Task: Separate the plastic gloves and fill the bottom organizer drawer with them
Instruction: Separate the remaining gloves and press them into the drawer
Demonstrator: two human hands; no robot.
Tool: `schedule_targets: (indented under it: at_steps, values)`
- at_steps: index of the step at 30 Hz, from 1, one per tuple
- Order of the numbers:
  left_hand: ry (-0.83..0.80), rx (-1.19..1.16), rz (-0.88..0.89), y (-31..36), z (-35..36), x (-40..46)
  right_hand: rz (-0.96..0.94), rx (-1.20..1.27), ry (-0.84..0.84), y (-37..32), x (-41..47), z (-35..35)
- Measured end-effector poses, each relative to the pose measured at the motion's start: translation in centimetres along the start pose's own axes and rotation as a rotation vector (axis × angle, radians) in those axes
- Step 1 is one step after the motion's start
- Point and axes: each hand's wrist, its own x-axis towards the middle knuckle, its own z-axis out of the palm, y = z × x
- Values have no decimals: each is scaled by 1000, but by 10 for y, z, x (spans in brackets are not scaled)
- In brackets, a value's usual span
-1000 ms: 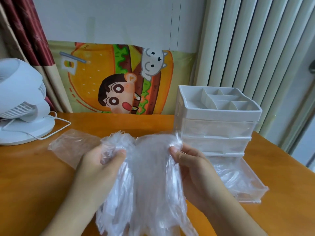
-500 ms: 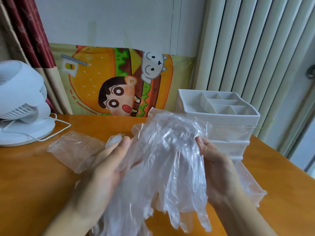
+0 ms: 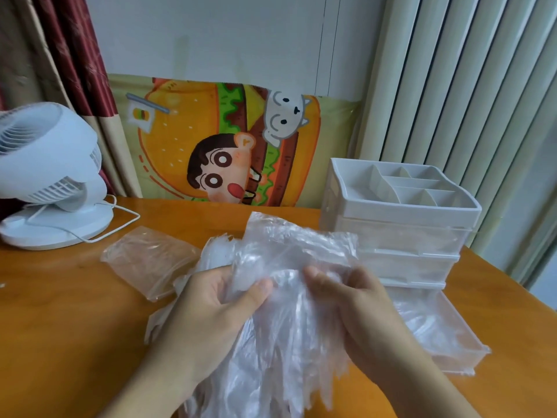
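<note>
A bunch of thin clear plastic gloves [image 3: 289, 327] hangs above the wooden table [image 3: 60, 327] in front of me, its cuffs up and its fingers drooping down. My left hand [image 3: 211, 309] pinches the bunch near the top with thumb and fingers. My right hand [image 3: 358, 306] grips the same bunch from the right side. To the right stands a white organizer [image 3: 401, 212] with clear drawers. Its bottom drawer [image 3: 464, 354] is pulled out toward me and holds some clear gloves.
An empty clear zip bag [image 3: 144, 260] lies flat on the table left of the gloves. A white desk fan [image 3: 51, 176] with its cable stands at the far left. A cartoon burger poster [image 3: 229, 143] leans on the wall behind.
The spread-out glove has been gathered back in and lowered. My two hands have come closer together and now hold the bunch in front of me.
</note>
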Motion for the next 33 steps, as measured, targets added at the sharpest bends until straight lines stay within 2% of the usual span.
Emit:
schedule_targets:
  at_steps: [4,8,11,13,15,18,22,28,30,33]
  values:
    - [53,-52,-2,-4,-11,7,-22,24,71,-2,3,-5]
    - [155,-13,57,-5,-12,8,-17,63,67,-3,3,-8]
    - [254,168,283,-4,-9,5,-41,44,77,-2,3,-8]
    - [249,307,371,-7,-8,4,-59,27,69,-2,2,-6]
    - [268,348,364,-6,-6,5,-68,10,55,-1,1,-4]
    - [300,276,388,-8,-5,5,-75,9,50,0,0,-2]
    - [263,167,408,-10,-14,7,-54,94,35,-4,1,-6]
    - [240,199,262,-7,-8,4,-64,57,-5,-4,-1,-6]
    - [276,269,293,-7,-6,3,-81,-6,-9,-2,-2,-3]
    - [371,255,366,-7,-8,3,-81,-33,13,0,-3,0]
